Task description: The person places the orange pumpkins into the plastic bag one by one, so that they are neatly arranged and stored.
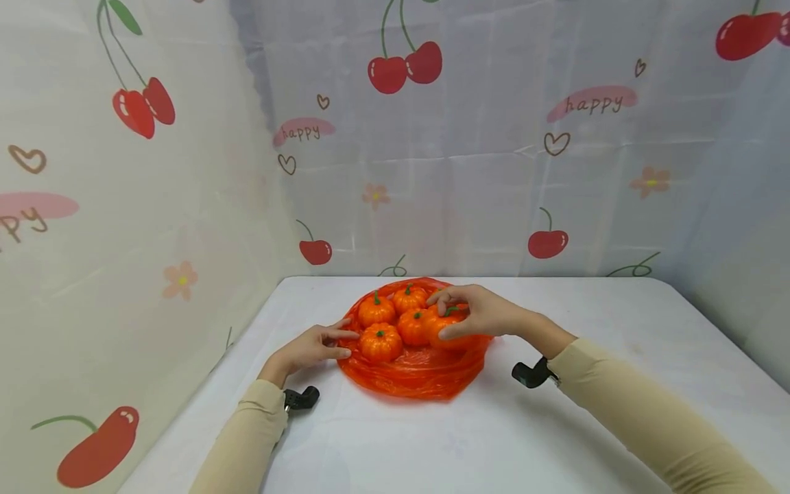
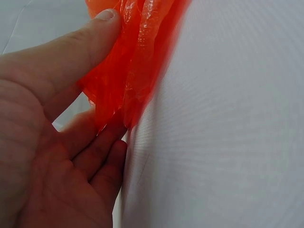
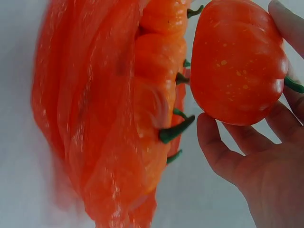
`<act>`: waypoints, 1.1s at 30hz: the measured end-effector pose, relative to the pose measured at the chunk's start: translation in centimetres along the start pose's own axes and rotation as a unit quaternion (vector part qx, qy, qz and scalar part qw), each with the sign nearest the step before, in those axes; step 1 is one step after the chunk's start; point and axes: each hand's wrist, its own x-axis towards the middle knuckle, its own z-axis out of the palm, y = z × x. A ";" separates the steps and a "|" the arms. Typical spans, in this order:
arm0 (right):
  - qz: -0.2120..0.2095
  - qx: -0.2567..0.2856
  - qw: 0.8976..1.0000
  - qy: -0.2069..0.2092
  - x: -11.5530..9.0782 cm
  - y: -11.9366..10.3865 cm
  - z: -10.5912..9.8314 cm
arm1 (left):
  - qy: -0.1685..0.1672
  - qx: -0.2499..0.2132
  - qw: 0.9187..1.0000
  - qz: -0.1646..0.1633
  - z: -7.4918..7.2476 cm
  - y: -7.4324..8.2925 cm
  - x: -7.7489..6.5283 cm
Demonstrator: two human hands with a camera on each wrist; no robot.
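A crumpled orange-red plastic bag [image 1: 413,377] lies spread on the table, with several small orange pumpkins [image 1: 380,343] with green stems in it. My right hand [image 1: 484,312] grips one pumpkin [image 3: 240,61] between thumb and fingers. In the right wrist view that pumpkin is held up beside the others, its green stem towards the palm. My left hand [image 1: 311,345] is at the bag's left edge, fingers mostly straight and touching the plastic. The left wrist view shows the thumb and fingers of the left hand [image 2: 61,128] against the folds of the bag.
The bag rests on a white-covered table [image 1: 395,446]. Behind and to the left hangs a pale curtain [image 1: 469,178] printed with cherries, hearts and flowers. Each wrist bears a small black camera, the right one [image 1: 532,372] just above the table.
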 end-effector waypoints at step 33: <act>0.033 -0.087 0.996 0.007 1.9 -0.8 6.2 | 0.000 -0.003 1.000 0.004 0.0 -0.2 0.0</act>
